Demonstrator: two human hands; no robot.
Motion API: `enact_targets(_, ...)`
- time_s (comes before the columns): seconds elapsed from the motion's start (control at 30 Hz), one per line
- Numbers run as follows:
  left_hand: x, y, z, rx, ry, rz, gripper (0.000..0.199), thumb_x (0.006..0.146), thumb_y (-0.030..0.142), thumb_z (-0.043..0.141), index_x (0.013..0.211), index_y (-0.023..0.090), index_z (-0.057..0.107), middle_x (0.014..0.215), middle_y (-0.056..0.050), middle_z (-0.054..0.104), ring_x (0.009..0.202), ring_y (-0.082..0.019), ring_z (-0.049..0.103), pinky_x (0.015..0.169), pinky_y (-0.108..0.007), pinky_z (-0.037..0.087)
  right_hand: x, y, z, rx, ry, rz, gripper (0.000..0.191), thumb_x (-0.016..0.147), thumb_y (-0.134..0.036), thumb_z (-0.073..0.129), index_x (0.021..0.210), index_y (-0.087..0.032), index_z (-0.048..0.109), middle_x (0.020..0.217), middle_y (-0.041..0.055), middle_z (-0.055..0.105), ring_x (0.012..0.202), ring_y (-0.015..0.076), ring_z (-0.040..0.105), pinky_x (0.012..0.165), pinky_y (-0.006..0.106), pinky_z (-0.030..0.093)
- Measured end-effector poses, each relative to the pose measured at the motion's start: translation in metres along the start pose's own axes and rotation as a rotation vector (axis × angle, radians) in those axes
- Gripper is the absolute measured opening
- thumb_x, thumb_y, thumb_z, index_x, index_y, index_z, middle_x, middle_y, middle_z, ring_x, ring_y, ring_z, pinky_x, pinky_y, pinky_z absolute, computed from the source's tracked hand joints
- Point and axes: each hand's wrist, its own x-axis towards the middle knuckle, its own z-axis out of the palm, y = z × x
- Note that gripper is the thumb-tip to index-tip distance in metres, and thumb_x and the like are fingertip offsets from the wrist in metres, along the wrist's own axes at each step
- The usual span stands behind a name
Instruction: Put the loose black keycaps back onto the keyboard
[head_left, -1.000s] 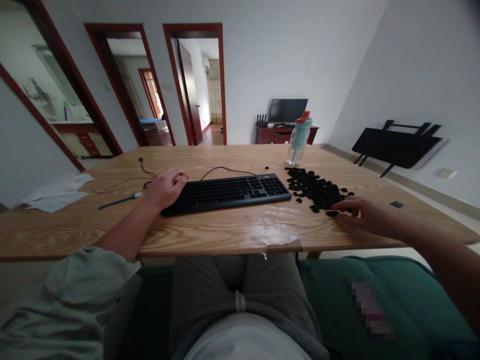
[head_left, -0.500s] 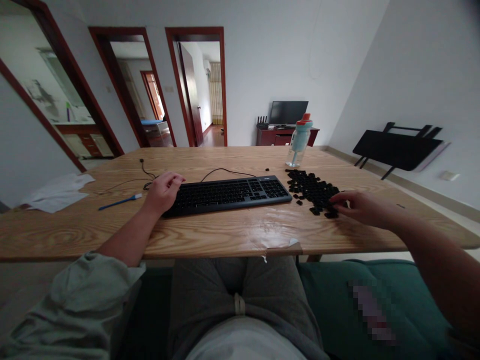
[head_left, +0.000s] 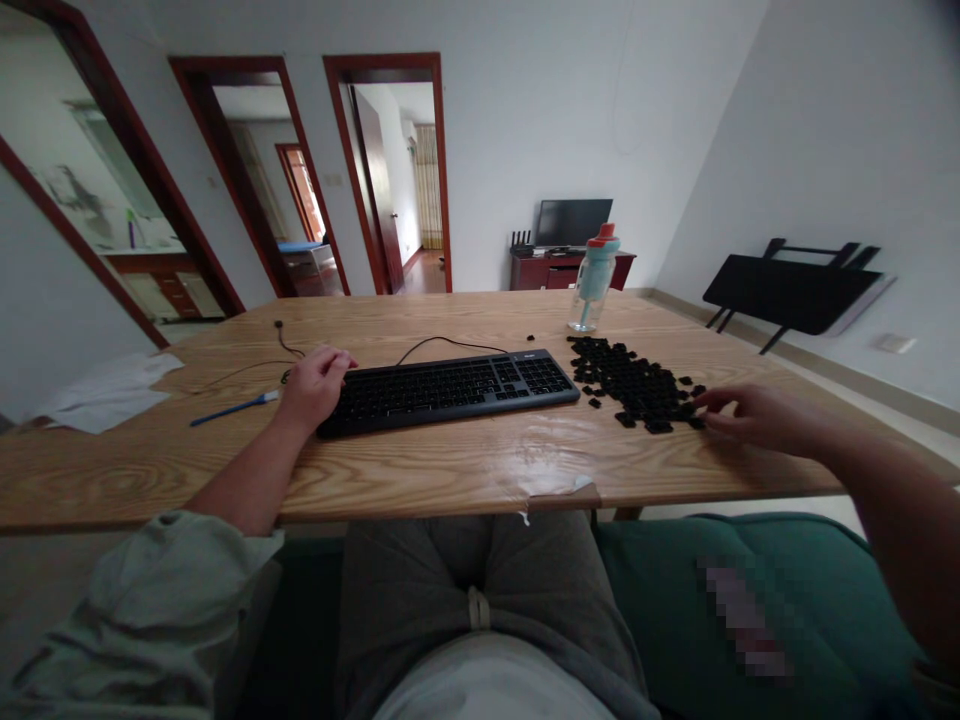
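Note:
A black keyboard [head_left: 450,392] lies on the wooden table [head_left: 450,465]. My left hand [head_left: 315,385] rests at its left end with the fingers curled together; whatever they may hold is hidden. To the right of the keyboard spreads a pile of small black keycaps [head_left: 637,385], several of them loose around its edges. My right hand [head_left: 739,415] is at the pile's right edge, fingers apart and fingertips close to some loose keycaps. One single keycap [head_left: 530,338] lies behind the keyboard.
A clear bottle with a red and teal lid [head_left: 592,285] stands behind the pile. A blue brush [head_left: 232,409], a cable [head_left: 450,340] and white tissue [head_left: 112,392] lie on the table. Torn film [head_left: 562,495] is at the front edge.
My right hand has moved to the right, from the pile to its right edge, and a few keycaps now lie spread there. My left hand stays by the keyboard.

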Motion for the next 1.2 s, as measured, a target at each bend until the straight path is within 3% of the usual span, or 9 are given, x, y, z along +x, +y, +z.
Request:
enact_targets(0.27, -0.001, 0.004, -0.002, 0.015, -0.003, -0.018, 0.035, 0.091, 0.043, 0.040, 0.082, 0.018, 0.063, 0.084, -0.007, 0.062, 0.079, -0.018, 0.059, 0.078, -0.032, 0.048, 0.002, 0.006, 0.007, -0.046, -0.045, 0.024, 0.044, 0.080, -0.055, 0.058, 0.105, -0.021, 0.069, 0.100, 0.0104, 0.070, 0.078, 0.0255, 0.064, 0.071, 0.039, 0.048)
enact_targets(0.63, -0.001, 0.003, -0.001, 0.003, -0.002, -0.001, 0.036, 0.091, 0.043, 0.040, 0.082, 0.017, 0.064, 0.085, -0.007, 0.063, 0.079, -0.018, 0.059, 0.078, -0.032, 0.048, -0.005, -0.011, 0.002, -0.058, -0.005, 0.000, 0.039, 0.080, -0.054, 0.057, 0.097, -0.022, 0.072, 0.096, 0.0125, 0.071, 0.077, 0.0279, 0.064, 0.068, 0.041, 0.048)
enact_targets(0.87, -0.001, 0.004, -0.002, 0.001, -0.003, -0.011, 0.036, 0.091, 0.043, 0.040, 0.082, 0.017, 0.063, 0.085, -0.007, 0.062, 0.080, -0.019, 0.059, 0.077, -0.032, 0.048, -0.006, -0.015, 0.001, -0.025, 0.035, 0.039, 0.035, 0.077, -0.046, 0.059, 0.098, -0.020, 0.066, 0.093, 0.0125, 0.070, 0.068, 0.0246, 0.061, 0.064, 0.039, 0.046)
enact_targets(0.97, -0.002, 0.008, -0.001, 0.008, -0.002, -0.013, 0.036, 0.091, 0.042, 0.039, 0.082, 0.017, 0.063, 0.086, -0.008, 0.063, 0.081, -0.019, 0.058, 0.077, -0.032, 0.048, -0.015, -0.033, -0.002, 0.093, 0.120, -0.030, 0.035, 0.076, -0.046, 0.060, 0.096, -0.019, 0.067, 0.093, 0.0117, 0.069, 0.071, 0.0236, 0.060, 0.067, 0.038, 0.046)
enact_targets(1.07, -0.004, 0.019, 0.001, 0.026, -0.006, 0.055, 0.036, 0.092, 0.042, 0.039, 0.080, 0.017, 0.062, 0.085, -0.007, 0.063, 0.080, -0.018, 0.058, 0.077, -0.032, 0.047, -0.025, -0.068, -0.001, 0.417, 0.145, -0.148, 0.044, 0.078, -0.055, 0.063, 0.100, -0.017, 0.070, 0.089, 0.0100, 0.067, 0.078, 0.0214, 0.059, 0.070, 0.034, 0.046)
enact_targets(1.2, -0.008, 0.025, 0.003, 0.064, -0.084, 0.214, 0.036, 0.093, 0.042, 0.039, 0.081, 0.017, 0.062, 0.085, -0.007, 0.063, 0.084, -0.018, 0.058, 0.079, -0.031, 0.045, -0.027, -0.114, 0.008, 0.817, 0.066, -0.233, 0.050, 0.078, -0.060, 0.069, 0.101, -0.016, 0.070, 0.065, 0.0019, 0.050, 0.060, 0.0121, 0.043, 0.054, 0.026, 0.035)
